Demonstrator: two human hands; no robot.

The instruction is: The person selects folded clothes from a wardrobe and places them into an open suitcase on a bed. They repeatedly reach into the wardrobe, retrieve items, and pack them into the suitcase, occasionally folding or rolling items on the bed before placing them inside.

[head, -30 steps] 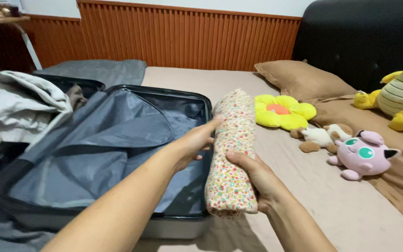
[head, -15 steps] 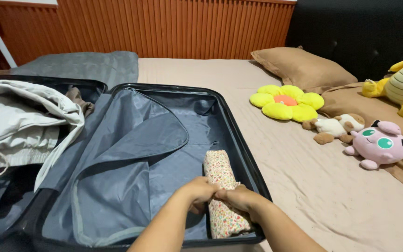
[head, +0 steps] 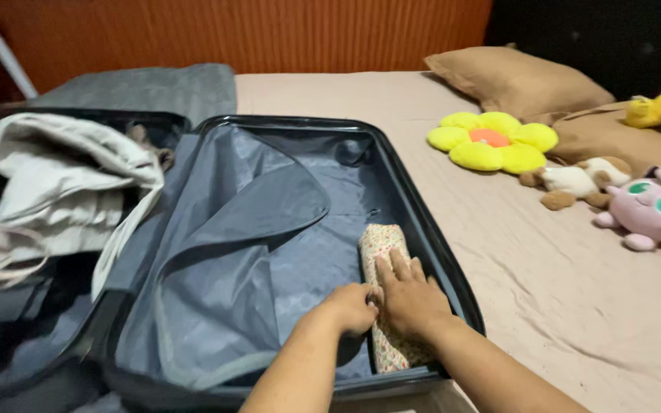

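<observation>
A rolled floral cloth (head: 388, 306) is being settled into the open suitcase (head: 422, 222), along its right wall and toward the near right corner. The right hand (head: 409, 298) is laid flat on the roll, fingers spread and pressing down, closed on nothing. The left hand (head: 350, 307) is curled at the roll's left side; whether the cloth is pinched or only pushed cannot be told. The step in hand appears to be the tucking of the roll against the wall. The next move probably calls for both hands to be lifted straight off, so that the roll is not loosened.

The grey lining flap (head: 246, 222) is draped over the left part of this half. Pale clothes (head: 63, 180) are piled in the other half, at the left. On the bed (head: 560, 306), well apart to the right, a yellow flower cushion (head: 493, 141) and a pink plush toy (head: 652, 206) are seen.

Compared with half a second ago, the right hand is now opened flat where both hands were bunched together over the roll, which lies in much the same place.
</observation>
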